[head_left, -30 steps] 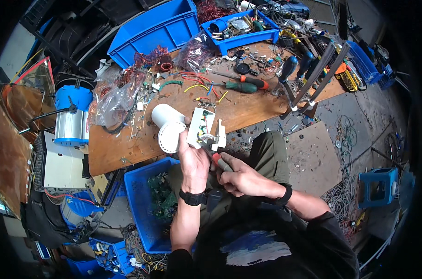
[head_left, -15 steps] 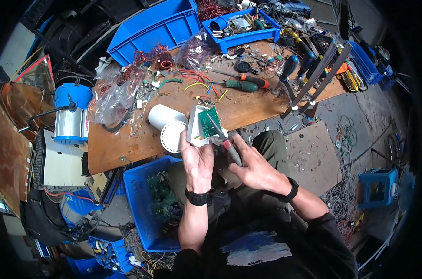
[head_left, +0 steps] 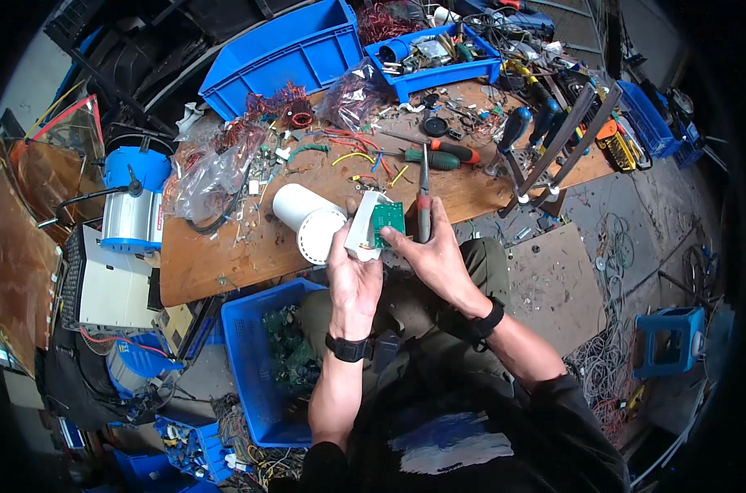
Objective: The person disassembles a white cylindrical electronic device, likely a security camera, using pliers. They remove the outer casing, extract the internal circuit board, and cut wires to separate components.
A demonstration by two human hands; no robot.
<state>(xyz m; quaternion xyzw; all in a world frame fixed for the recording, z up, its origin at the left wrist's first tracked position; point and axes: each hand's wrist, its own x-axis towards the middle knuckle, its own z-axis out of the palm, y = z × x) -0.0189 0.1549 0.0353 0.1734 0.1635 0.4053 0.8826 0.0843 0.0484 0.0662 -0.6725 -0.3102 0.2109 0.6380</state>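
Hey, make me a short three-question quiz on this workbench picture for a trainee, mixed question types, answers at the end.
1. Which hand has the tapered metal tool with the red-and-grey handle in its grip?

2. Where does the green-handled screwdriver lie?
A) in the blue plastic crate
B) on the brown wooden table
C) on the grey floor

3. True or false: the left hand holds a white box-shaped plastic housing, with a green circuit board at its right side.

Key: 1. The right hand. 2. B. 3. True.
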